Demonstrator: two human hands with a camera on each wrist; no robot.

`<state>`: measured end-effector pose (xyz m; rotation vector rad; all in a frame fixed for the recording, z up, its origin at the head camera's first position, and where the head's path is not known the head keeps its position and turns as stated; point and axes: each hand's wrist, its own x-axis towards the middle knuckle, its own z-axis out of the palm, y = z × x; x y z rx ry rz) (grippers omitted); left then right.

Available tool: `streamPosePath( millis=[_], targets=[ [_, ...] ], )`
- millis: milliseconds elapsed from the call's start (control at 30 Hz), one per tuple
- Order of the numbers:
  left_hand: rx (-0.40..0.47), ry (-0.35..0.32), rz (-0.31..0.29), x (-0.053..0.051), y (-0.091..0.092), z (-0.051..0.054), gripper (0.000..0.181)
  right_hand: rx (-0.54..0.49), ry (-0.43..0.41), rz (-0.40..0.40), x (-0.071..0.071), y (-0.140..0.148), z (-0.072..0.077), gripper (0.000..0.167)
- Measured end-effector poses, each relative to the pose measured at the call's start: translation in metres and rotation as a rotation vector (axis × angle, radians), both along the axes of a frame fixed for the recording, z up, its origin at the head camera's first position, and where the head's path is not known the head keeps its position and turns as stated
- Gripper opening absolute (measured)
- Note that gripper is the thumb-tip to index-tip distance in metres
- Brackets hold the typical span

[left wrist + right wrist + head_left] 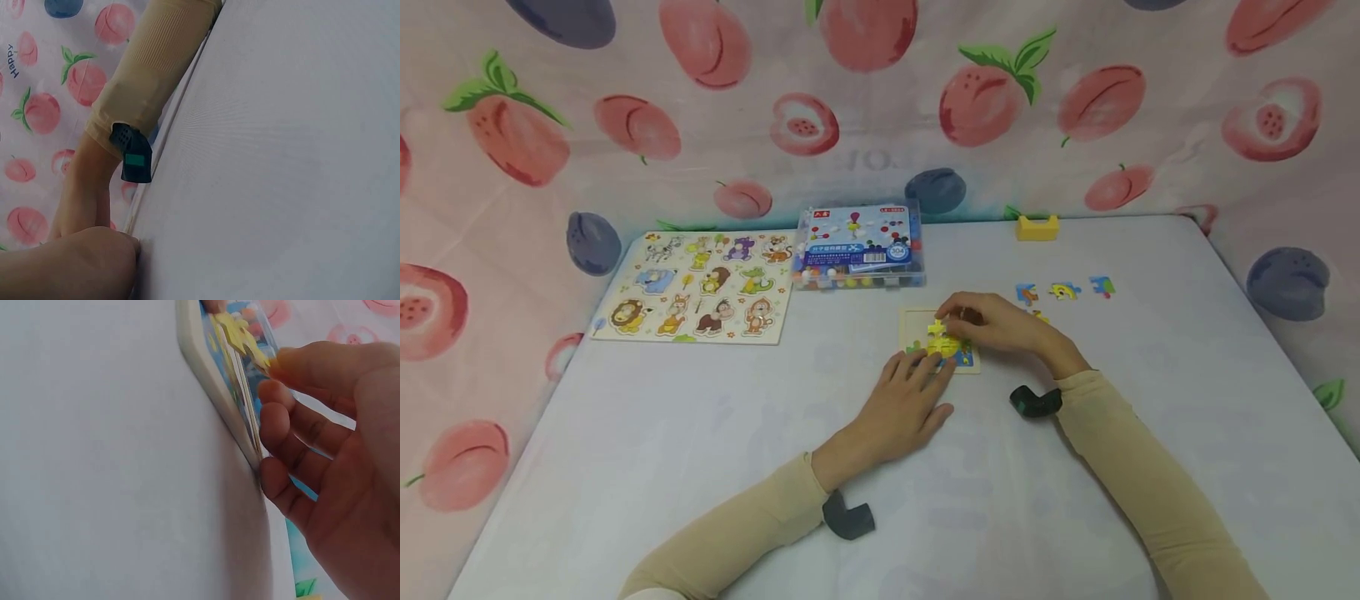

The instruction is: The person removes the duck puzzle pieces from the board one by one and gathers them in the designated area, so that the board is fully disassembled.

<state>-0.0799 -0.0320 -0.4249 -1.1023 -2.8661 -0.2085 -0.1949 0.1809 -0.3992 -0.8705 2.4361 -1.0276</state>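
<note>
A small jigsaw puzzle in a wooden frame [903, 332] lies on the table between both hands, with yellow, blue and green pieces inside. My right hand [1003, 323] pinches a yellow puzzle piece [240, 339] between thumb and index finger, over the frame; its other fingers are loosely bent beside the frame's edge in the right wrist view. My left hand [904, 408] lies with fingers extended, its fingertips on the near part of the puzzle. In the left wrist view only part of the left hand [75, 265] shows, and the puzzle is hidden.
Several loose puzzle pieces [1064, 291] lie behind the right hand. At the back stand a clear plastic box [859, 242] and a yellow block [1037, 228]. An animal puzzle board [692, 287] lies at the left. Dark curved pieces [1036, 402] sit at both wrists.
</note>
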Motion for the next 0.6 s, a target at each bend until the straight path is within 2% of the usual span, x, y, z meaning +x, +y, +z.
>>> streamPosePath(
  millis=[200, 433, 600],
  targets=[
    [-0.006, 0.003, -0.002, -0.0002, -0.0008, -0.0005, 0.058, -0.077, 0.020, -0.020, 0.0001, -0.0044, -0.0042, 0.022],
    [-0.003, 0.002, -0.003, -0.0009, -0.0015, -0.0010, 0.059, -0.165, -0.045, -0.011, 0.0006, -0.0058, -0.0031, 0.015],
    [0.000, 0.001, -0.002, -0.0016, -0.0012, 0.0002, 0.059, -0.192, -0.069, 0.010, -0.0004, -0.0046, -0.0027, 0.014]
  ],
)
